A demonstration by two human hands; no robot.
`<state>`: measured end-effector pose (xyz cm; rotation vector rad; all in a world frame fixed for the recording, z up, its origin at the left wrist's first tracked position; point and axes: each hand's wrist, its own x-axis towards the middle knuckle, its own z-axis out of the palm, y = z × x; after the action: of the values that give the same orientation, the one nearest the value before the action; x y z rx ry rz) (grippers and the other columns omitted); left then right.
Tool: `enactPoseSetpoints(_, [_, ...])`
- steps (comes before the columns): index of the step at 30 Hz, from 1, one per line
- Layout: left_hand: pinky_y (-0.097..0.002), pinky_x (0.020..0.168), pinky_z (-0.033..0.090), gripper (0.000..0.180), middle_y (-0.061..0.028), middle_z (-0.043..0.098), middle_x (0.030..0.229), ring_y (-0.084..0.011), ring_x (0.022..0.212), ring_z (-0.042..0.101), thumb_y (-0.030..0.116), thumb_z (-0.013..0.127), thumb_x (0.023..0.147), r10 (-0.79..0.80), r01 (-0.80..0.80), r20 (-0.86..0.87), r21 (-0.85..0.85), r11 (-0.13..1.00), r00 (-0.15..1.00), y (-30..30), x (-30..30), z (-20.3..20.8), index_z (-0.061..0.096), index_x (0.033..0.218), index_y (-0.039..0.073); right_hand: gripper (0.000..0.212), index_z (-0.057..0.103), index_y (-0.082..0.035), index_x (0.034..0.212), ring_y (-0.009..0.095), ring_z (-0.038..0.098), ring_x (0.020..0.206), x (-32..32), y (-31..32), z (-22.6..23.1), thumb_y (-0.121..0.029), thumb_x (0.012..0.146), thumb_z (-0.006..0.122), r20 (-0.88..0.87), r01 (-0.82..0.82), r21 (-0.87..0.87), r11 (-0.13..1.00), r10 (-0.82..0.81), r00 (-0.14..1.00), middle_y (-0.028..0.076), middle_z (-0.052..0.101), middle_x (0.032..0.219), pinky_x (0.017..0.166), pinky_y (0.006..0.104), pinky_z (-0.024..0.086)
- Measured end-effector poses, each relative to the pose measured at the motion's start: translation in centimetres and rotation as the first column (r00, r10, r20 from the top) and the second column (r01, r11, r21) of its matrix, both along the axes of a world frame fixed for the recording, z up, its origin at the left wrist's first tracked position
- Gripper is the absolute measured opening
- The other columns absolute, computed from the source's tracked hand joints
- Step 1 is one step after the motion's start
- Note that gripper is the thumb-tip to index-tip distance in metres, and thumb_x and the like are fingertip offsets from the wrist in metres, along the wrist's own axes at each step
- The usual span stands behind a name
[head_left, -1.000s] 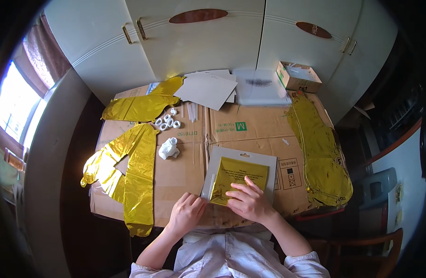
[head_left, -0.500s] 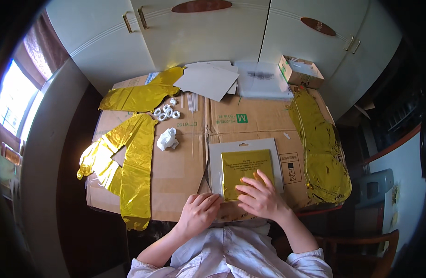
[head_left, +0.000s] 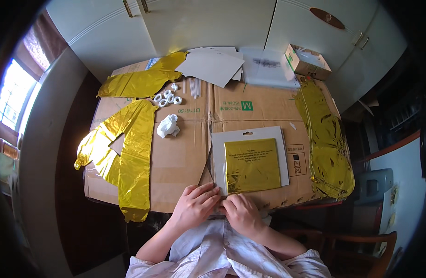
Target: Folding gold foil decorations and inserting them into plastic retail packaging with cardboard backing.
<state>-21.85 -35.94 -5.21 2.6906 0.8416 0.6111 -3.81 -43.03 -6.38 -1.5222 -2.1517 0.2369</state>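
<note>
In front of me lies a white backing card with a hang hole at its top and a flat, folded gold foil balloon on it. A thin clear straw lies along the card's left side. My left hand is closed at the card's lower left corner, fingers curled in. Close beside it, my right hand is pinched just below the card's lower edge. The fingertips of both hands nearly meet, and whatever is between them is too small or hidden to name.
Flattened cardboard covers the table. Gold foil balloons lie at left, with another at right. White ribbon rolls, crumpled white tissue, straws, grey-white cards, clear plastic sleeves and a small box stand further back.
My right hand has moved down and left off the gold foil, and its fingers have closed beside my left hand. The left hand stays at the card's corner. The view has tilted slightly.
</note>
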Motion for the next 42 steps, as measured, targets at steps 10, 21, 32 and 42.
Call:
enactPoseSetpoints(10, [-0.0385,0.096,0.042,0.031,-0.0016,0.065,0.119,-0.0199,0.118,0.056,0.017,0.07,0.077,-0.004,0.004,-0.036,0.02,1.0,0.999,-0.1,0.0,-0.4,0.065,0.106,0.01,0.004,0.051,-0.008,0.084,0.022,0.053,0.08,-0.3,1.0,0.5,-0.012,0.085,0.051,0.162,-0.011,-0.069,0.998,0.022,0.987,0.007,0.051,0.083,0.074,0.0359,0.042])
enactPoseSetpoints(21, [-0.0408,0.096,0.044,0.026,-0.0035,0.064,0.116,-0.0224,0.117,0.057,0.022,0.069,0.076,-0.033,0.04,-0.062,0.107,0.994,0.998,-0.2,0.1,0.0,0.065,0.1,0.013,0.012,0.049,-0.007,0.089,0.028,0.052,0.09,3.0,-0.1,0.2,-0.006,0.082,0.059,-0.35,-0.125,-0.006,0.992,0.115,0.93,0.01,0.052,0.09,0.083,0.0415,0.039])
enactPoseSetpoints(32, [-0.0467,0.099,0.042,0.035,-0.0074,0.058,0.124,-0.0281,0.123,0.051,0.034,0.076,0.073,-0.079,0.096,-0.155,0.11,0.989,0.985,-0.6,0.3,0.4,0.062,0.095,0.012,0.013,0.046,-0.011,0.098,0.006,0.033,0.055,17.7,-5.8,1.2,-0.024,0.103,0.045,-0.978,0.166,-0.181,0.969,-0.16,-0.133,-0.003,0.041,0.076,0.051,0.0233,0.031])
enactPoseSetpoints(42, [-0.0448,0.101,0.04,0.029,-0.0056,0.058,0.122,-0.0256,0.123,0.051,0.029,0.072,0.076,-0.06,0.078,-0.154,0.109,0.991,0.986,-1.2,-0.3,-0.1,0.061,0.099,0.014,0.031,0.052,-0.008,0.112,0.005,0.044,0.062,24.6,-11.9,2.8,-0.033,0.096,0.058,-0.658,0.658,-0.08,0.748,-0.536,0.529,0.001,0.054,0.089,0.054,0.0171,0.036])
